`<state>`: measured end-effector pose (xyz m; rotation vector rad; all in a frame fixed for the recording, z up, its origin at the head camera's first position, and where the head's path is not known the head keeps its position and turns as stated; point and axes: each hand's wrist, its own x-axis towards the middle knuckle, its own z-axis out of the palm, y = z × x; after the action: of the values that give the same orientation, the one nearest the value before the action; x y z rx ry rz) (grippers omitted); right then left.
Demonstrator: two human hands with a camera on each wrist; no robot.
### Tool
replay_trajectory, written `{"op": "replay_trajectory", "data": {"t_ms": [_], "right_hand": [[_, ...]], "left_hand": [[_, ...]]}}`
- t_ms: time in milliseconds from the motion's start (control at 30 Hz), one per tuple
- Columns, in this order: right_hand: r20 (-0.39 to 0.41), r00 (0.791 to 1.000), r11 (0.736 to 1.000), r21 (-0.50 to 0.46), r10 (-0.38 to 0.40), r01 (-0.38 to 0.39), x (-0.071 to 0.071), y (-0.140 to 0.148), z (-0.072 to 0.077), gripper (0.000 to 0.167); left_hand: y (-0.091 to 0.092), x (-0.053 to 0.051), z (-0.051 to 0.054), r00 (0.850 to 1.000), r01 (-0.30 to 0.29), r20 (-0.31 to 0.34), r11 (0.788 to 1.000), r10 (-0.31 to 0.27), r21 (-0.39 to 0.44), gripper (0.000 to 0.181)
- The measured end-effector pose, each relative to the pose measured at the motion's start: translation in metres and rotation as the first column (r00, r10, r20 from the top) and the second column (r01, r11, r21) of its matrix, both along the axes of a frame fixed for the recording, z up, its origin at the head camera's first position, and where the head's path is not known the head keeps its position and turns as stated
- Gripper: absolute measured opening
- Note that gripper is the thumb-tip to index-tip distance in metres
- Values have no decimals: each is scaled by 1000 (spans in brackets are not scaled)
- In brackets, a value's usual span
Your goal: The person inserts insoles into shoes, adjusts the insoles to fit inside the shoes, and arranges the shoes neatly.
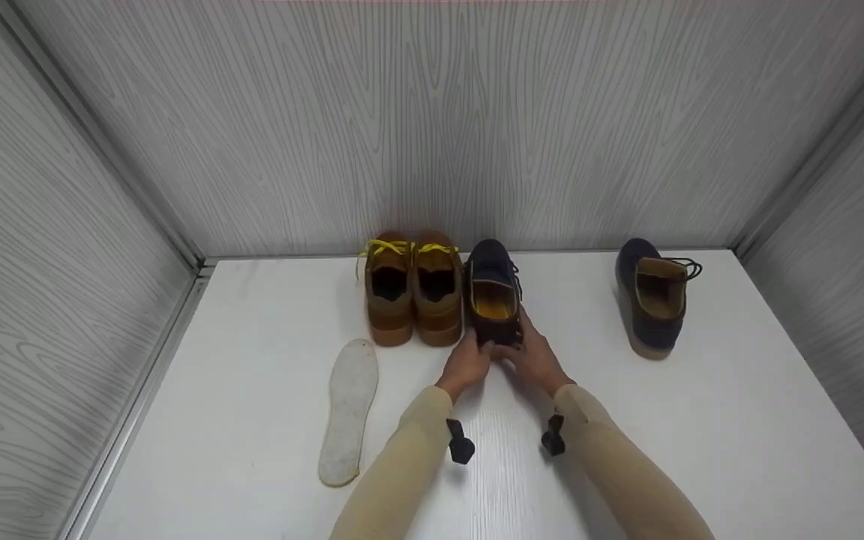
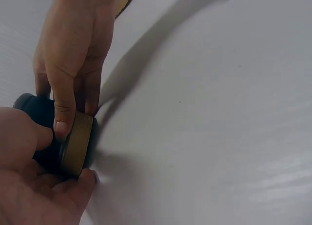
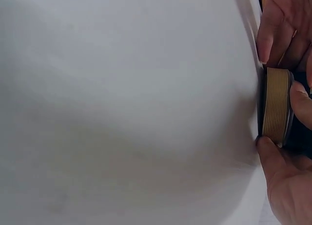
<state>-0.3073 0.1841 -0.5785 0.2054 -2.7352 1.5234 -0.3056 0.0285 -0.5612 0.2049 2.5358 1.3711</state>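
A navy lace-up shoe (image 1: 492, 264) with a tan lining stands on the white surface, toe toward the back wall. My left hand (image 1: 468, 363) grips its heel from the left, while my right hand (image 1: 535, 358) holds the heel from the right. In the left wrist view, both thumbs lie against the back of the heel, above its ribbed tan sole edge (image 2: 78, 146). The right wrist view shows fingers on both sides of the heel (image 3: 276, 107). Directly left of this shoe is a pair of brown shoes (image 1: 438, 304) with yellow laces, side by side.
Another navy shoe (image 1: 653, 300) stands apart on the right, slightly turned, with dark laces at its side. A pale insole (image 1: 349, 412) lies flat at the front left. Grey wood-grain panels (image 1: 432, 127) enclose the white surface (image 1: 739, 450) at the back and sides.
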Motion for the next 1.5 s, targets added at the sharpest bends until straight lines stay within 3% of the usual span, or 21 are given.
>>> {"op": "replay_trajectory", "data": {"t_ms": [167,500,900,1000,1167,1267,1367,1500], "right_hand": [[24,1000,998,63,4,-6,-7,2,-1,92],[35,999,999,47,16,-17,-16,1,5,90],[44,999,1000,14,-1,0,-13,4,-1,91],[49,999,1000,8,-7,6,-13,1,-4,87],[68,997,999,-14,49,-48,-4,1,-8,85],[120,991,998,-39,53,-49,6,6,-3,84],[133,991,999,-44,0,6,16,20,5,72],[2,996,994,-72,-86,86,28,49,14,49]], "left_hand": [[1,-5,1,999,-11,34,998,13,-61,52],[5,-11,12,996,-47,72,993,55,-106,53],[3,-8,9,998,-16,52,997,20,-79,53],[-2,-8,6,998,0,58,1000,1,-18,56],[-5,4,-3,1000,9,28,995,-12,104,61],[-5,17,-5,999,-35,-26,998,37,61,61],[-3,30,-1,994,-67,-85,998,68,19,57],[0,44,8,978,0,-206,1000,-6,-27,53]]}}
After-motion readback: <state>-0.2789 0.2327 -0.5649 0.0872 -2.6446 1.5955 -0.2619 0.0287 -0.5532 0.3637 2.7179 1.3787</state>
